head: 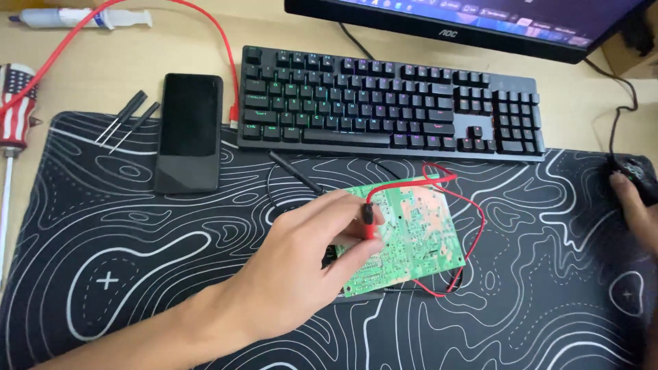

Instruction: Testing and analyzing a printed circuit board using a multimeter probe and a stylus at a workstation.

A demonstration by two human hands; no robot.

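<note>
Roughly mid-mat, left hand (295, 267) reaching in from the lower left, fingers pinched shut on a red probe tip (369, 220) and pressing it against the solder side of a green circuit board (411, 240). Board lying tilted on a black desk mat (137, 274) with white contour lines, just below a black keyboard (391, 103). Red lead wire (473, 226) looping from the probe over the board's top edge and round its right side. Right hand (634, 205) far off at the mat's right edge, resting on a black mouse (637, 171); grip there mostly cut off, cannot tell whether closed. Dark phone (190, 130) lying face up left of the keyboard, two black screwdriver bits (130, 116) beside it, a flag-patterned screwdriver (15, 103) at the far left, a white syringe tube (82, 17) near the top edge, a monitor (480, 20) behind the keyboard.
</note>
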